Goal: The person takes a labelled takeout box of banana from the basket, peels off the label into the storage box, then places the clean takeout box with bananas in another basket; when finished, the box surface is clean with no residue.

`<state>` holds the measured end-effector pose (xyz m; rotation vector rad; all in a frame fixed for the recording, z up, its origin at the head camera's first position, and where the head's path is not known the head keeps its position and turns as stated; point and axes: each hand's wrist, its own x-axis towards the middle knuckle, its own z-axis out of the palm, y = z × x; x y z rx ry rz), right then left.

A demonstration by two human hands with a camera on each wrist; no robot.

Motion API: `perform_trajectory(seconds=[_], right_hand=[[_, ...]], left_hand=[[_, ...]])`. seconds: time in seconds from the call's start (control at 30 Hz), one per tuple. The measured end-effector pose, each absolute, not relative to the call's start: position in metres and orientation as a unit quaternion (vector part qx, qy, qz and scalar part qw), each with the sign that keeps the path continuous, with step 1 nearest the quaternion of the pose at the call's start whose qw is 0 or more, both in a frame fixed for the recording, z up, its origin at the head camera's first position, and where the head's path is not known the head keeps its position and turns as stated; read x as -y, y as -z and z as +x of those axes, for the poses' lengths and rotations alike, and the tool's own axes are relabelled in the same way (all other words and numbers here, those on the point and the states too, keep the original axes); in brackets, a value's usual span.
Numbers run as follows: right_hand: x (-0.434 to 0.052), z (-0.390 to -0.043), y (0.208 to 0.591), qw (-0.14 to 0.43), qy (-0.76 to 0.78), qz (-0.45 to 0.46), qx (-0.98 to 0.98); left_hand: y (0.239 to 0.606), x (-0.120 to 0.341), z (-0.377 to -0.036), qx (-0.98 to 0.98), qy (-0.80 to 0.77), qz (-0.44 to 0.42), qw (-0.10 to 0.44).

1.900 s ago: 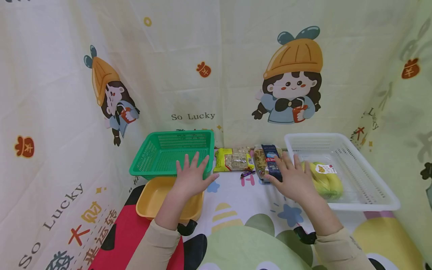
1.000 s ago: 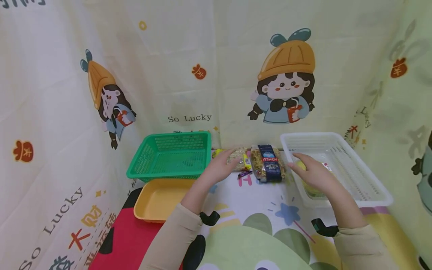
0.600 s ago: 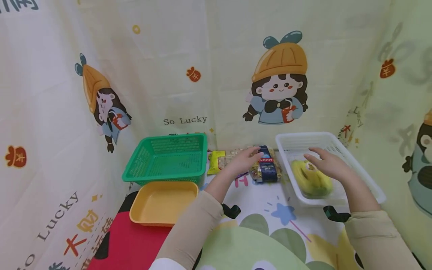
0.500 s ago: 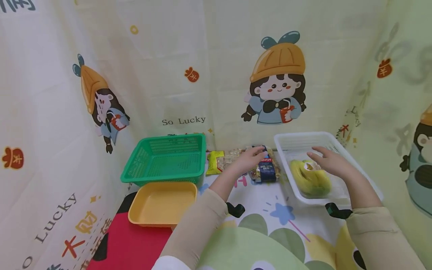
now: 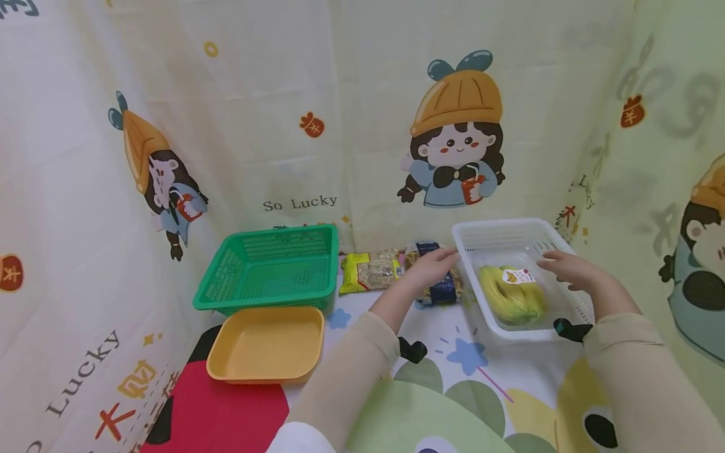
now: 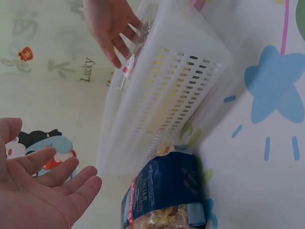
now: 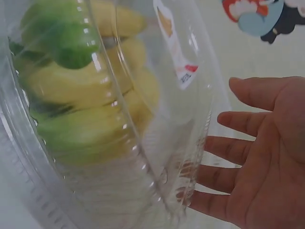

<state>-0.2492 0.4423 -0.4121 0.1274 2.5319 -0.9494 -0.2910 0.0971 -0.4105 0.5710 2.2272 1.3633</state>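
Note:
A clear plastic box of bananas [image 5: 512, 296] with a white label lies in the white basket [image 5: 493, 333]. My right hand [image 5: 586, 277] is at the right side of this box, and its spread fingertips [image 7: 214, 176] reach the clear edge in the right wrist view. Over the navy-banded pasta bag [image 5: 444, 292] is my left hand [image 5: 430, 272], palm turned toward the white basket. In the left wrist view its fingers are apart and hold nothing, with the pasta bag [image 6: 167, 191] lower down beside the basket's slotted wall [image 6: 176, 100].
A yellow food packet [image 5: 368, 272] lies left of the pasta bag. Further left stand a green basket [image 5: 272, 277] and, in front of it, an orange-yellow tray [image 5: 266, 346]. A printed cloth [image 5: 374, 126] hangs behind and at both sides.
My left hand has moved right from the green basket to over the pasta bag. My right hand has gone from the pasta bag to the banana box's right side. The view has turned right.

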Motion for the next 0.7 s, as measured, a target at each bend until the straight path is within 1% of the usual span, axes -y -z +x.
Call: perform_trajectory(seconds=[0.13,0.23,0.43,0.53,0.7], right_hand=[[-0.454,-0.252,0.42,0.27,0.387,0.077,-0.878],[-0.46,-0.254,0.428,0.289,0.425,0.096,-0.853],[-0.462,-0.254,0.435,0.282,0.485,0.105,-0.821],[-0.462,-0.253,0.434,0.276,0.491,0.108,-0.819],[-0.466,-0.25,0.43,0.275,0.489,0.122,-0.819]], left_hand=[[0.41,-0.106,-0.29,-0.818,-0.484,0.216,0.224],[0.411,-0.115,-0.29,-0.821,-0.479,0.225,0.215],[0.415,-0.134,-0.289,-0.818,-0.486,0.223,0.211],[0.415,-0.146,-0.285,-0.82,-0.488,0.209,0.211],[0.417,-0.172,-0.277,-0.835,-0.481,0.18,0.197]])
